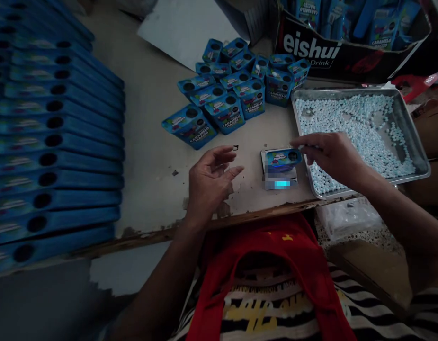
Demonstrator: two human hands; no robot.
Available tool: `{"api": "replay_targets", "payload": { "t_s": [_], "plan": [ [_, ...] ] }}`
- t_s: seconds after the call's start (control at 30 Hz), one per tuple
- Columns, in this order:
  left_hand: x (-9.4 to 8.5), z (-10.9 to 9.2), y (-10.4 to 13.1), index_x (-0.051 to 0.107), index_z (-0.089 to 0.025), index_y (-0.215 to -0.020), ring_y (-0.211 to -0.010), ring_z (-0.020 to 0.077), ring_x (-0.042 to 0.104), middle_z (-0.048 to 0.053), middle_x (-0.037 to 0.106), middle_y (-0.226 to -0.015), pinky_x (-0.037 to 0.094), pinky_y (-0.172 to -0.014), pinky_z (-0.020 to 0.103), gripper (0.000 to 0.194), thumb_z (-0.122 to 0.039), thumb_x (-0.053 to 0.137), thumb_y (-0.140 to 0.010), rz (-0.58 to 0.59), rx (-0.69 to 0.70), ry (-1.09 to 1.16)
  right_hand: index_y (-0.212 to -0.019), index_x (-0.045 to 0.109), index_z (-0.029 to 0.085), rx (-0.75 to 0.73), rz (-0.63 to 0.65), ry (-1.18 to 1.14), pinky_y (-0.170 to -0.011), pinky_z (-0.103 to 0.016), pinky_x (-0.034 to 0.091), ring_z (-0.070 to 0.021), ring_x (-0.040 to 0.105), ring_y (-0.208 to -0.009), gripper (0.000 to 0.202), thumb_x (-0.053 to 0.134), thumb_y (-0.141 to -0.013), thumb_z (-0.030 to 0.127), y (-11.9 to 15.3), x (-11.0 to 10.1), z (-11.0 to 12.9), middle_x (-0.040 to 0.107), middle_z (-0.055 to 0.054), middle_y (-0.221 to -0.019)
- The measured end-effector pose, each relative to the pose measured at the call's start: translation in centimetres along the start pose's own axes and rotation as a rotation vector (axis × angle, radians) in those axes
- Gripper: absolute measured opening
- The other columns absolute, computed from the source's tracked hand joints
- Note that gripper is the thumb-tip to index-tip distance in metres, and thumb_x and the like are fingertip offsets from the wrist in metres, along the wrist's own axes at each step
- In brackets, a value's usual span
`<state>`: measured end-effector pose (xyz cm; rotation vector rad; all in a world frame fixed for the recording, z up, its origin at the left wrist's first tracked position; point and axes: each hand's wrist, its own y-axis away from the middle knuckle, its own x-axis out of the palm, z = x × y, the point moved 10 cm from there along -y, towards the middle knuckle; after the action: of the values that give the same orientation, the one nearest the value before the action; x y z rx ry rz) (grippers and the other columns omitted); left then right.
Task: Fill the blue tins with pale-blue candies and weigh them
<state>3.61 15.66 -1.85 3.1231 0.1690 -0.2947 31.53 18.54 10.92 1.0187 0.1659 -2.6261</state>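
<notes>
Blue printed cartons (66,147), flattened and ranked in rows, each with a round dark spot near one end, fill the left side of the pale, chipped tabletop (144,189) before you. To their right, farther back, lies a white sheet (190,28). Your left hand (213,173) hovers near the table's front edge, fingers loosely curved and thumb apart from them, over bare tabletop. Beyond it stands a cluster of blue boxes (236,102) lettered "Caramelo Macizo", with white bits on the tops of a couple. Below, your red apron (213,293) covers part of a striped shirt (275,322). Just right of centre, between your hands, one blue box (282,158) sits on a small flat device (292,175) with a glowing cyan patch, partly pixelated. Your right hand (332,154) reaches across the near-left part of a metal tray (417,174), its fingertips close together by the dark round spot on that box; whether they touch it or pinch anything, you cannot tell from here. Small pale-blue pellets (357,125) spread across the tray. Behind the tray, a black carton (311,52) marked "eishui Drink" holds more blue packages (382,28).
</notes>
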Motion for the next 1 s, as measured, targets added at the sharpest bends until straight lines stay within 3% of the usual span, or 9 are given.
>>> {"api": "replay_targets", "payload": {
  "t_s": [0.13, 0.2, 0.33, 0.4, 0.5, 0.6, 0.73, 0.83, 1.0],
  "plan": [
    [0.3, -0.1, 0.2, 0.079, -0.027, -0.132, -0.122, 0.0288, 0.08, 0.009, 0.084, -0.125, 0.065, -0.118, 0.052, 0.054, -0.036, 0.095, -0.082, 0.043, 0.011, -0.038, -0.115, 0.092, 0.026, -0.012, 0.039, 0.083, -0.101, -0.042, 0.061, -0.028, 0.082, -0.101, 0.031, 0.073, -0.094, 0.015, 0.2, 1.0, 0.6, 0.088, -0.006, -0.107],
    [0.4, -0.3, 0.3, 0.079, -0.027, -0.132, -0.121, 0.0287, 0.08, 0.009, 0.084, -0.126, 0.065, -0.119, 0.051, 0.056, -0.034, 0.096, -0.079, 0.057, 0.019, -0.05, -0.12, 0.091, 0.027, 0.001, 0.048, 0.079, -0.103, -0.041, 0.061, -0.0278, 0.082, -0.101, 0.037, 0.073, -0.092, 0.011, 0.4, 1.2, 0.6, 0.088, -0.005, -0.107],
    [0.1, -0.8, 0.2, 0.081, -0.026, -0.133, -0.12, 0.029, 0.081, 0.009, 0.085, -0.124, 0.064, -0.119, 0.051, 0.061, -0.034, 0.099, -0.075, 0.056, 0.009, -0.055, -0.129, 0.089, 0.023, 0.074, -0.005, -0.07, -0.088, -0.04, 0.063, -0.0238, 0.078, -0.08, 0.036, 0.075, -0.097, 0.015, 0.7, 0.5, -0.1, 0.079, -0.002, -0.079],
    [-0.1, -1.1, 0.2, 0.081, -0.026, -0.133, -0.119, 0.0288, 0.081, 0.009, 0.085, -0.123, 0.065, -0.119, 0.051, 0.061, -0.035, 0.099, -0.075, 0.054, 0.014, -0.056, -0.127, 0.088, 0.021, 0.125, -0.086, -0.247, -0.075, -0.036, 0.062, -0.02, 0.076, -0.073, 0.029, 0.076, -0.1, 0.022, 0.8, -0.6, -1.2, 0.082, -0.004, -0.085],
    [0.0, -1.6, 0.2, 0.082, -0.026, -0.132, -0.117, 0.0287, 0.082, 0.009, 0.085, -0.121, 0.067, -0.117, 0.051, 0.057, -0.037, 0.098, -0.078, 0.06, 0.032, -0.06, -0.118, 0.086, 0.02, 0.221, -0.272, -0.533, -0.06, -0.027, 0.056, -0.014, 0.074, -0.07, 0.022, 0.082, -0.1, 0.034, 0.8, -3.1, -4.9, 0.087, -0.008, -0.106],
    [0.7, -2.3, 0.3, 0.082, -0.027, -0.128, -0.114, 0.0295, 0.083, 0.008, 0.086, -0.118, 0.067, -0.117, 0.053, 0.051, -0.044, 0.097, -0.082, 0.066, 0.062, -0.064, -0.104, 0.082, 0.022, 0.368, -0.415, -0.696, -0.054, -0.02, 0.05, -0.0095, 0.067, -0.066, 0.012, 0.086, -0.098, 0.032, 1.6, -4.5, -10.5, 0.083, -0.003, -0.093],
    [2.0, -3.1, 0.6, 0.083, -0.028, -0.126, -0.114, 0.0291, 0.083, 0.008, 0.086, -0.119, 0.068, -0.116, 0.051, 0.046, -0.05, 0.096, -0.087, 0.08, 0.099, -0.07, -0.099, 0.081, 0.016, 0.579, -0.324, -0.81, -0.06, -0.018, 0.054, -0.0079, 0.064, -0.066, 0.009, 0.086, -0.091, 0.014, 3.2, -2.7, -15.5, 0.078, -0.003, -0.083],
    [2.5, -3.3, 0.7, 0.082, -0.028, -0.129, -0.116, 0.0279, 0.083, 0.008, 0.086, -0.121, 0.067, -0.118, 0.049, 0.047, -0.048, 0.096, -0.088, 0.075, 0.108, -0.107, -0.103, 0.082, 0.014, 0.551, -0.133, -0.748, -0.063, -0.025, 0.057, -0.0108, 0.066, -0.067, 0.013, 0.086, -0.091, 0.015, 3.1, -1.2, -14.3, 0.081, -0.008, -0.089],
    [1.8, -2.9, 0.7, 0.079, -0.026, -0.132, -0.122, 0.0274, 0.081, 0.009, 0.084, -0.127, 0.066, -0.12, 0.046, 0.053, -0.042, 0.097, -0.085, 0.068, 0.09, -0.107, -0.106, 0.085, 0.019, 0.258, 0.127, -0.399, -0.061, -0.031, 0.049, -0.0134, 0.062, -0.061, 0.01, 0.083, -0.098, 0.026, 0.7, -0.4, -6.7, 0.081, -0.004, -0.085]
  ]
}}
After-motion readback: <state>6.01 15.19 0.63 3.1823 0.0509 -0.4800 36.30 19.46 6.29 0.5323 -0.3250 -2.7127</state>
